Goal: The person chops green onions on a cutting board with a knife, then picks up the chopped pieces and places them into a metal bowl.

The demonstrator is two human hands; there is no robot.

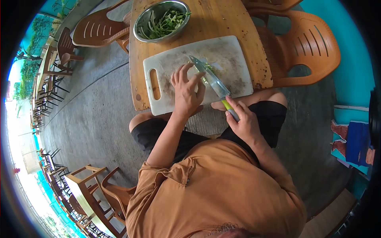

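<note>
My right hand point(244, 121) is wrapped round the green and grey handle of a kitchen knife point(217, 85). Its blade slants up and to the left over a worn white cutting board point(232, 53). Bent but spread, the fingers of my left hand point(185, 90) hover over the board just left of the blade, with nothing seen in them. Small chopped green bits point(209, 68) lie on the board beside the blade, some partly covered by it. Behind the board, a steel bowl point(139, 35) holds chopped green vegetables point(170, 23).
The board lies at the near edge of a wooden table point(210, 22), above my lap. A brown plastic chair point(307, 43) stands at the table's right and another chair point(95, 29) at its left. Further tables and chairs line the left side.
</note>
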